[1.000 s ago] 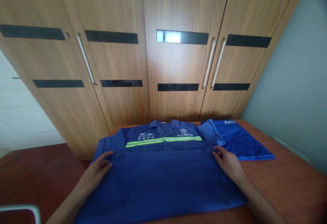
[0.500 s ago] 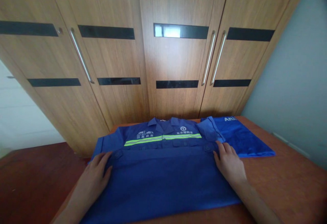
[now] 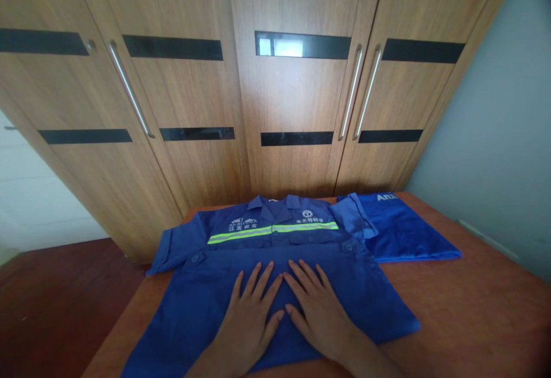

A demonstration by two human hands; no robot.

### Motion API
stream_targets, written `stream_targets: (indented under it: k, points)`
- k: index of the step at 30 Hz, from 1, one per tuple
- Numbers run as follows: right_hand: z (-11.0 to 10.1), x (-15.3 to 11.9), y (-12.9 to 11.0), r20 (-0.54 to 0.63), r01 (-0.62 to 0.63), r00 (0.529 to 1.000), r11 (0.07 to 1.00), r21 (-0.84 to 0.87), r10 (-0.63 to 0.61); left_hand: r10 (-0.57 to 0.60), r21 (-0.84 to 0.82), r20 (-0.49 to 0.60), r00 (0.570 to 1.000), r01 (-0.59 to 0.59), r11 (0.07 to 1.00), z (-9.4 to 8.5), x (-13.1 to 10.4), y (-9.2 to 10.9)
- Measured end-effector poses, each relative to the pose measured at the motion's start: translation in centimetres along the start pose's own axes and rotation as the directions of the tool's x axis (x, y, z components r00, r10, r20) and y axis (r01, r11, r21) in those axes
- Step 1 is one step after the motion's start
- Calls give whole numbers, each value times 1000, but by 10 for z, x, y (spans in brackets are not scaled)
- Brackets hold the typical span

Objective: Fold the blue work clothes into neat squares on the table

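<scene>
A dark blue work shirt (image 3: 185, 303) with short sleeves, white lettering and a yellow-green reflective stripe lies on the brown table (image 3: 456, 309). Its collar points away, and its lower part is folded up over the front, the fold's edge just below the stripe. My left hand (image 3: 247, 317) rests flat on the folded part with fingers spread. Beside it my right hand (image 3: 316, 309) lies flat on the same cloth, fingers spread, the two index fingertips nearly touching. Neither hand holds anything.
A second, brighter blue folded garment (image 3: 400, 228) with white letters lies at the back right of the table. Behind the table stands a wooden wardrobe (image 3: 293, 96) with metal handles. A pale wall (image 3: 495, 165) rises on the right.
Both hands have moved inward from the two ends of the fold's edge to the middle of the folded cloth, and their fingers have spread flat. The view has shifted slightly.
</scene>
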State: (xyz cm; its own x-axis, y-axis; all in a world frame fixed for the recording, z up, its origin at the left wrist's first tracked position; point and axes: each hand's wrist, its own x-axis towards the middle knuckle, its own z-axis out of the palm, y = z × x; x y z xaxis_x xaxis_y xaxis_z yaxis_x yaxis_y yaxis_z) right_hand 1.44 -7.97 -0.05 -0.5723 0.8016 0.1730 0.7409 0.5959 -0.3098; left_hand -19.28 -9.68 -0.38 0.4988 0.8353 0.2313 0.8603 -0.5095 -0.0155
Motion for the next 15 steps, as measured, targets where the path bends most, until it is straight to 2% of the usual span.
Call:
stream_targets:
  k: [3, 8, 15]
  points:
    - [-2, -5, 18, 19, -59, 998, 998, -25, 60, -14, 13, -7, 1000, 14, 1000, 2, -7, -6]
    - [-6, -19, 40, -24, -190, 982, 979, -75, 189, -35, 56, -12, 999, 35, 998, -2, -21, -15]
    - [-4, -31, 28, 47, -169, 984, 985, -33, 171, -47, 122, -37, 998, 52, 991, -11, -50, -20]
